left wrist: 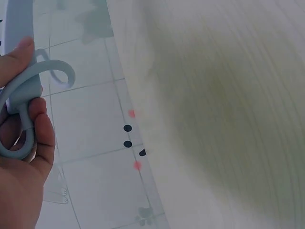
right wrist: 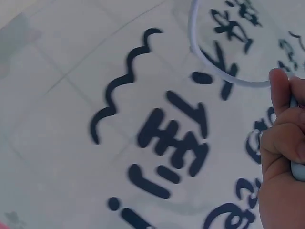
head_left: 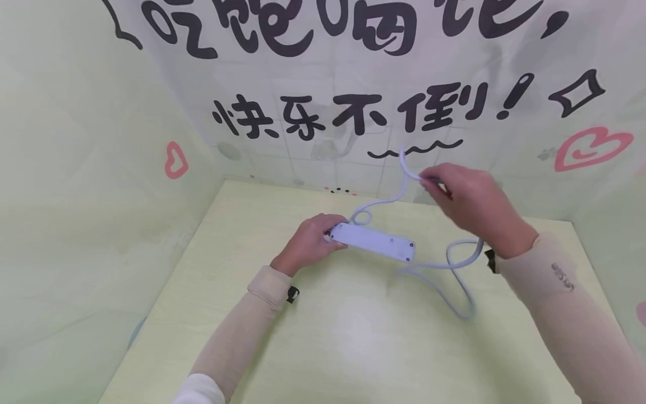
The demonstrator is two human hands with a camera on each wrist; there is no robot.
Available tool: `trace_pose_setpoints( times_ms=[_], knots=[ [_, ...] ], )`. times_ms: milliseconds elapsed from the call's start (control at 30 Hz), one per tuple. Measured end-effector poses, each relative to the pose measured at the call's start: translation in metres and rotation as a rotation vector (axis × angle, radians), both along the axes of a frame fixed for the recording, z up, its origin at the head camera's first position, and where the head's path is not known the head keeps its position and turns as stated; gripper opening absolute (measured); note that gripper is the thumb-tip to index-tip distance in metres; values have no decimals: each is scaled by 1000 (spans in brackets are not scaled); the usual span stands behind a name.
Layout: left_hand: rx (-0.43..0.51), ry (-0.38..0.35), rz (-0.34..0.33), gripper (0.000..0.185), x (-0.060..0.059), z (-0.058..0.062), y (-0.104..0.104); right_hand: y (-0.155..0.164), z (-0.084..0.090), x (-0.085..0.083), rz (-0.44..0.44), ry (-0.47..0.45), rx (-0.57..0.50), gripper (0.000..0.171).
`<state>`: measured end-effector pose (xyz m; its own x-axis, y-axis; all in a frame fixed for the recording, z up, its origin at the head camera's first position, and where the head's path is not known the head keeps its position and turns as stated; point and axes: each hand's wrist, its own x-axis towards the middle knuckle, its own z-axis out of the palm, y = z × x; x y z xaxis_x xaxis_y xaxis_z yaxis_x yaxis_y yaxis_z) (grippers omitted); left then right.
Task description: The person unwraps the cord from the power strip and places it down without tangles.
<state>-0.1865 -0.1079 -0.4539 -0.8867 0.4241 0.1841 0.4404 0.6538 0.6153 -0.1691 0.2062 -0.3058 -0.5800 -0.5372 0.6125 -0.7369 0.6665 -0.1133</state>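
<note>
A white power strip (head_left: pixel 375 241) lies on the pale yellow-green table (head_left: pixel 323 336), its back side up. My left hand (head_left: pixel 310 242) grips its left end, where the cable leaves the strip (left wrist: pixel 16 71); the thumb and fingers curl round that end. The grey-white cable (head_left: pixel 456 280) loops on the table at the right of the strip and also rises behind it. My right hand (head_left: pixel 466 202) is raised above the table and pinches a lifted stretch of the cable (right wrist: pixel 209 62), which curves up in front of the wall.
Walls covered with pale sheets close in the table on the left, back and right. The back wall (head_left: pixel 353 112) bears large black characters and pink hearts. The near half of the table holds nothing but my forearms.
</note>
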Motion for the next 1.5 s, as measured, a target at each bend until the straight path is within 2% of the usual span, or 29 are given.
trace_pose_setpoints(
  times_ms=[100,233,433,567,733,900,1167,1333,1500],
  knots=[
    [59,11,4,45,0,0,-2,21,-18,-16,-129,-100,29,14],
    [181,1,64,46,-4,1,-10,48,-49,-27,-202,-215,75,9],
    [369,-29,292,51,-13,0,-24,80,-92,-30,-247,-431,154,12],
    [391,-54,413,53,-17,-1,-34,95,-116,-27,-263,-585,200,17],
    [303,-71,468,55,-17,-5,-40,104,-139,-21,-273,-678,207,19],
    [162,-79,457,53,-18,-14,-42,109,-155,-15,-287,-736,199,20],
    [-64,-92,456,55,-26,-22,-51,116,-180,-3,-278,-755,165,15],
    [-157,-152,463,58,-27,-27,-56,118,-194,2,-303,-820,92,13],
    [-191,-187,459,58,-25,-30,-59,120,-200,5,-309,-844,49,16]
  ],
)
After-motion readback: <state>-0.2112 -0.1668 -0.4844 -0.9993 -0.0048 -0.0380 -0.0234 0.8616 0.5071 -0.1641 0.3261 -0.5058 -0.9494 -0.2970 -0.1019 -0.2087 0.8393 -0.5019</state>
